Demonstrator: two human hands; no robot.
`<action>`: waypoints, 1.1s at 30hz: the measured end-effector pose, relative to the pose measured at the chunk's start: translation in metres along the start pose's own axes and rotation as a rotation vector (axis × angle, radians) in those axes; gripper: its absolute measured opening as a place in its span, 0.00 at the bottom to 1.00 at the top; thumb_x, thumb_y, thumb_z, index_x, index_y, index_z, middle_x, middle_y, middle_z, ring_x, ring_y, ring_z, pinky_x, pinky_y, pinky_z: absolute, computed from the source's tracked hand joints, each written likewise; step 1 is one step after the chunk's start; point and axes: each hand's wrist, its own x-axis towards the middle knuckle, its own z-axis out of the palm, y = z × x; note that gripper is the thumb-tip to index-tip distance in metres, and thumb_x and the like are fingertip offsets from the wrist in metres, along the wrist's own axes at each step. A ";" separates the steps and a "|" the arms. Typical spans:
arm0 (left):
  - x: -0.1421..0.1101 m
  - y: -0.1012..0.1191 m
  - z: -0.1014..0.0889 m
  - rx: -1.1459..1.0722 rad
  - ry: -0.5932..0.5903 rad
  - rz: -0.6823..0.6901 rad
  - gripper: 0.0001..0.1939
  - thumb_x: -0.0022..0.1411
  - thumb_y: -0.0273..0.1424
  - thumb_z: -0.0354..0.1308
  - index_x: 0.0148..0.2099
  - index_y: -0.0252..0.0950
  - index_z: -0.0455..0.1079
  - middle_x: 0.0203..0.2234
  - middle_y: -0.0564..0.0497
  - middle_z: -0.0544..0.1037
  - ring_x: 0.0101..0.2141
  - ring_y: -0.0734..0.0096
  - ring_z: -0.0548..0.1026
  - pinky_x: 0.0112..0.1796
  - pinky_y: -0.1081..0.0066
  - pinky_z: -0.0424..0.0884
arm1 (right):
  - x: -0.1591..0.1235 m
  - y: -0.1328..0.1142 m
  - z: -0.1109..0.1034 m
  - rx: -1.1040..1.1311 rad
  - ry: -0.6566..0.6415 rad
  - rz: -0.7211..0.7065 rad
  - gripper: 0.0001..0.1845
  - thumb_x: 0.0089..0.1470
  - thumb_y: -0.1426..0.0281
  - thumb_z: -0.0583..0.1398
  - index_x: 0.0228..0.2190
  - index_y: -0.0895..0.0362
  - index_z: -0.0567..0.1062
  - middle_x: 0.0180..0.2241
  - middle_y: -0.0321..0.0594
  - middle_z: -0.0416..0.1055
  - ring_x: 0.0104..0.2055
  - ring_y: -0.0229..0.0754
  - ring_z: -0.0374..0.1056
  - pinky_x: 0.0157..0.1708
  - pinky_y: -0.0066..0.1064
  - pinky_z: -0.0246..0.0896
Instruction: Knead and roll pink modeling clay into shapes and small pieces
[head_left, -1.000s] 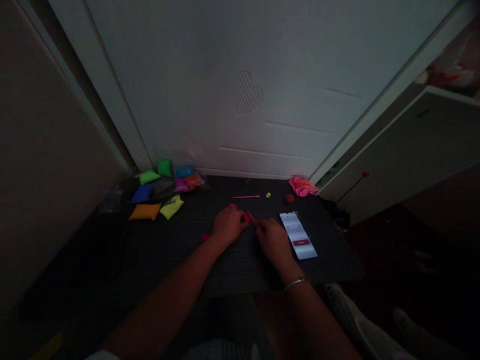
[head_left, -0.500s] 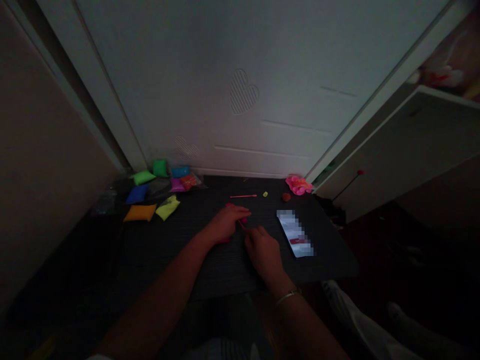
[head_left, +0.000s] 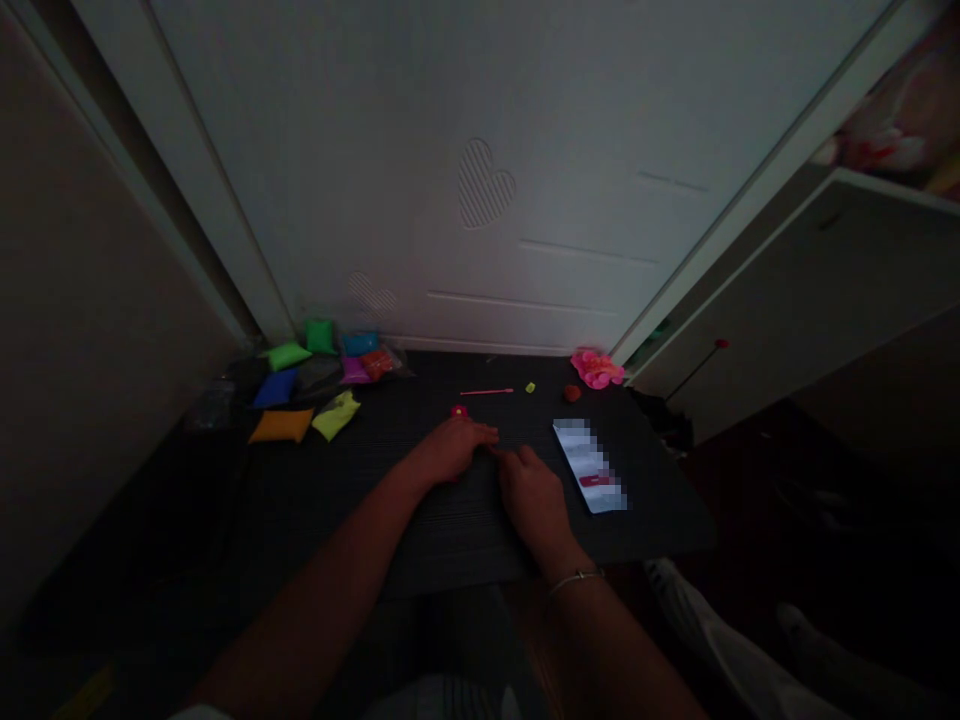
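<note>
My left hand (head_left: 452,448) rests on the dark table, fingers pressed together and reaching toward my right hand (head_left: 534,492). They cover most of a small lump of pink clay, seen more plainly half a second ago. My right hand is closed on a thin pink stick tool (head_left: 494,452), whose tip runs under the left fingertips. Just beyond the left knuckles lies a small pink-red flower shape with a yellow centre (head_left: 459,411). More pink material (head_left: 455,479) shows partly under the left hand.
Packets of coloured clay, such as an orange one (head_left: 281,426) and a yellow one (head_left: 336,415), lie at the left. Behind the hands are another pink stick (head_left: 486,392), a yellow bit (head_left: 530,387), a brown-red ball (head_left: 572,393) and a pink flower (head_left: 597,368). A lit phone (head_left: 589,467) lies right.
My left fingers have stretched out over the pink lump, hiding it. My right hand first came closer with the stick tool, then shifted slightly right. The view has turned a little.
</note>
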 end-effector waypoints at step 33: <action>0.000 0.007 0.000 0.116 0.168 -0.265 0.14 0.53 0.40 0.55 0.36 0.35 0.71 0.34 0.46 0.72 0.36 0.62 0.70 0.38 0.65 0.65 | 0.021 0.034 0.005 0.786 -0.127 0.088 0.16 0.53 0.67 0.52 0.40 0.53 0.74 0.38 0.38 0.75 0.38 0.41 0.69 0.40 0.33 0.61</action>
